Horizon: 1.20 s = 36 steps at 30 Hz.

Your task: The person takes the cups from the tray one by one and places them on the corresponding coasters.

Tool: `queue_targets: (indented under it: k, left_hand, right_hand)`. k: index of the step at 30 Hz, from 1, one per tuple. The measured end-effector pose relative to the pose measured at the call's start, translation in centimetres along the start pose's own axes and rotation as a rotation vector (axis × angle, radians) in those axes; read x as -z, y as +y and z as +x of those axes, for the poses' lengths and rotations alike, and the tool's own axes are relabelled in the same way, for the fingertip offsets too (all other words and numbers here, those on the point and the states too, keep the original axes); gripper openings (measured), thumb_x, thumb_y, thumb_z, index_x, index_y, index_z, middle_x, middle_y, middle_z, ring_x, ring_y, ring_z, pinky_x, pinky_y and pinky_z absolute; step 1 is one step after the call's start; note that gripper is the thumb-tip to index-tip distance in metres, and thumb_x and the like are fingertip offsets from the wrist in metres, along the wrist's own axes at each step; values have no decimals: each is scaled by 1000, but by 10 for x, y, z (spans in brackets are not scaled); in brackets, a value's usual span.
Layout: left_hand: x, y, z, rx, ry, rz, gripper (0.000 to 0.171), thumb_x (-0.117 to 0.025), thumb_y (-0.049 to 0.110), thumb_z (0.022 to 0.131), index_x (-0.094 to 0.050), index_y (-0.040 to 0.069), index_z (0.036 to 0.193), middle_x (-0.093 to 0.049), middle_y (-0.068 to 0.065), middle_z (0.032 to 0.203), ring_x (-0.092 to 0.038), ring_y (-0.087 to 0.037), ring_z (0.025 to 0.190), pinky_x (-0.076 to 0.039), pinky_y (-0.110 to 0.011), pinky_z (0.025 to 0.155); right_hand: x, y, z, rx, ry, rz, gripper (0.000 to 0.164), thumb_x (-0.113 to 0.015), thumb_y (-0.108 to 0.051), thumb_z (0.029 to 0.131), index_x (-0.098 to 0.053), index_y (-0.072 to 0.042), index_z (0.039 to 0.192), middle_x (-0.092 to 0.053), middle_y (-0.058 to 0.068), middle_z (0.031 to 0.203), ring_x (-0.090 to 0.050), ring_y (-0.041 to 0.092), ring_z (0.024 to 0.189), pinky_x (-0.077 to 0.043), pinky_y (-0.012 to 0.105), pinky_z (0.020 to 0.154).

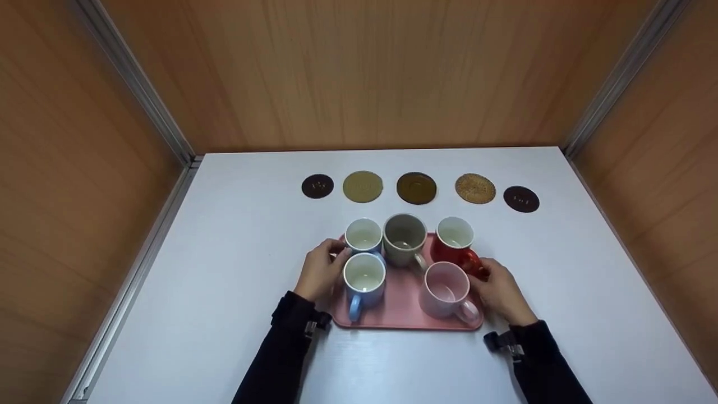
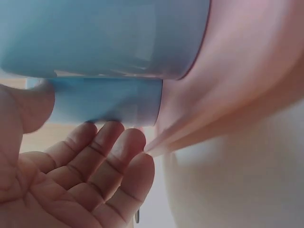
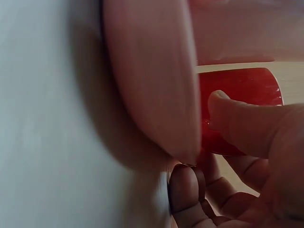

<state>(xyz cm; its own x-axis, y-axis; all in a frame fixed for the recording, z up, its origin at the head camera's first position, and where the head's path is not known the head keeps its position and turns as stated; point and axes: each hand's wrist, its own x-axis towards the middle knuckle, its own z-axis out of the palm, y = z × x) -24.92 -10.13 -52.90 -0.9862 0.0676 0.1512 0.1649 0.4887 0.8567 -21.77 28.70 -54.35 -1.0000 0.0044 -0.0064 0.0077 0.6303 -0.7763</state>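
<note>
Five mugs stand on a pink tray [image 1: 401,314]. My left hand [image 1: 322,269] is at the tray's left side, thumb and fingertips round the back light-blue mug [image 2: 118,99]. Just in front of that stands another light-blue mug [image 1: 362,293], its handle towards me. On the right, my right hand [image 1: 502,289] holds the red mug [image 3: 247,85] near its handle, thumb against its side. One right fingertip lies right at the tray's edge. A pink mug [image 1: 435,300] sits in front of the red one, and a larger grey-beige mug [image 1: 399,259] at the back middle.
Behind the tray several round coasters lie in a row: a dark one [image 1: 317,186], an olive one [image 1: 363,187], a brown one [image 1: 416,188], a tan one [image 1: 475,188] and another dark one [image 1: 521,199]. Wooden panels [image 1: 359,73] enclose the white table [image 1: 235,224] at back and sides.
</note>
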Motion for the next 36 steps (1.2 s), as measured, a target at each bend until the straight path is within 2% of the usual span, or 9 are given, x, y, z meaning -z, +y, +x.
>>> queue_targets:
  k: [9, 14, 19, 22, 25, 28, 31, 33, 36]
  left_hand:
    - [4, 2, 24, 59, -19, 13, 30, -69, 23, 105, -72, 0, 124, -77, -19, 119, -75, -31, 102, -60, -45, 92]
    - [5, 2, 32, 84, -24, 15, 33, -67, 27, 107, -71, 0, 125, -77, -20, 118, -74, -24, 89, -60, -34, 80]
    - [5, 4, 29, 91, -44, -8, 32, -67, 25, 107, -70, -1, 126, -77, -18, 115, -72, -17, 81, -57, -27, 73]
    - [7, 12, 26, 99, -91, -3, 36, -66, 28, 106, -69, -2, 127, -77, -18, 115, -74, -22, 90, -61, -34, 81]
    - [10, 23, 22, 133, -129, 26, 49, -67, 41, 104, -69, -2, 127, -77, -20, 118, -75, -30, 106, -61, -44, 94]
    - [10, 38, 21, 177, -139, 137, 63, -69, 59, 97, -72, 0, 119, -78, -18, 116, -74, -31, 109, -59, -47, 96]
    - [3, 55, 22, 187, -126, 340, 78, -70, 75, 87, -71, 1, 112, -78, -16, 106, -74, -32, 98, -59, -47, 86]
    - [-5, 66, 24, 171, -107, 488, 88, -71, 81, 82, -68, -1, 115, -77, -18, 102, -75, -34, 94, -59, -48, 80]
    - [-16, 78, 27, 140, -79, 659, 107, -70, 84, 81, -62, -10, 131, -77, -23, 107, -77, -39, 99, -61, -50, 82]
  right_hand:
    - [1, 0, 0, -14, -12, 30, 25, -77, -20, 100, -72, -4, 118, -70, 14, 115, -60, 21, 104, -49, 29, 92]
    - [0, -1, 1, -8, -9, 45, 22, -78, -20, 99, -72, -6, 115, -70, 10, 108, -60, 16, 98, -49, 24, 88]
    - [0, 0, 1, -9, -16, 60, 24, -77, -20, 100, -72, -5, 117, -70, 11, 111, -59, 16, 100, -48, 23, 88]
    - [1, 0, 1, -20, -12, 63, 26, -76, -21, 100, -71, -4, 120, -70, 13, 114, -59, 18, 103, -48, 23, 90]
    - [1, 1, 1, -30, -9, 59, 27, -76, -21, 101, -71, -4, 121, -69, 13, 115, -59, 20, 104, -48, 24, 91]
    - [0, 2, 1, -26, -10, 52, 28, -76, -23, 101, -71, -4, 121, -69, 13, 113, -58, 19, 102, -47, 24, 90]
    - [-2, 2, 1, -23, -11, 62, 28, -76, -22, 101, -71, -3, 121, -70, 13, 113, -59, 18, 102, -48, 23, 89]
    - [-2, 3, 2, -21, -19, 70, 27, -76, -21, 101, -71, -3, 121, -70, 13, 114, -59, 18, 102, -48, 23, 89]
    - [-1, 4, 2, -31, -28, 78, 27, -75, -21, 101, -71, -3, 122, -70, 13, 116, -58, 19, 104, -48, 23, 90]
